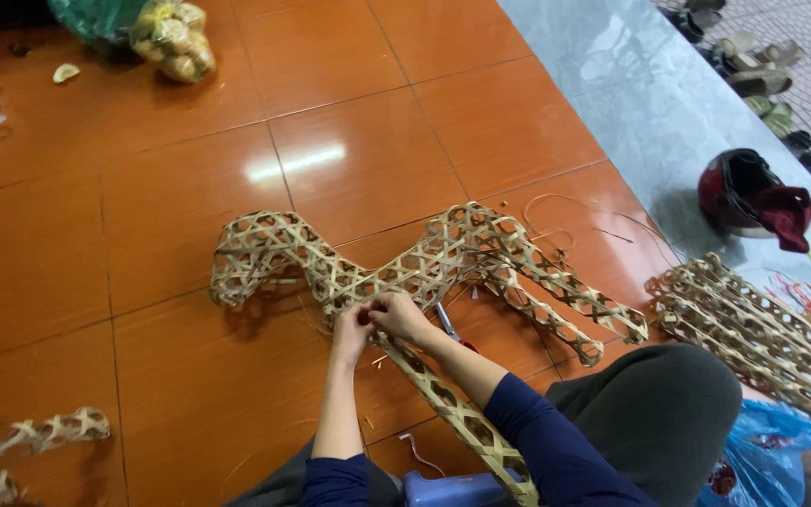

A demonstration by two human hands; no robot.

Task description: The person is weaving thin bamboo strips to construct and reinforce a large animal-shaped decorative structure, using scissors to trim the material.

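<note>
The woven bamboo animal frame lies flat on the tiled floor, legs toward the person, so the chest joint faces up within reach. Left hand and right hand meet there, fingers pinched together on a strip where 1 leg attaches. Scissors rest just beside; spare woven legs lie to the right.

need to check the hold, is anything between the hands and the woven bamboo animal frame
Nothing visible. The left hand and right hand both rest directly on the woven bamboo frame, pinching strips where a leg joins its body.
</note>
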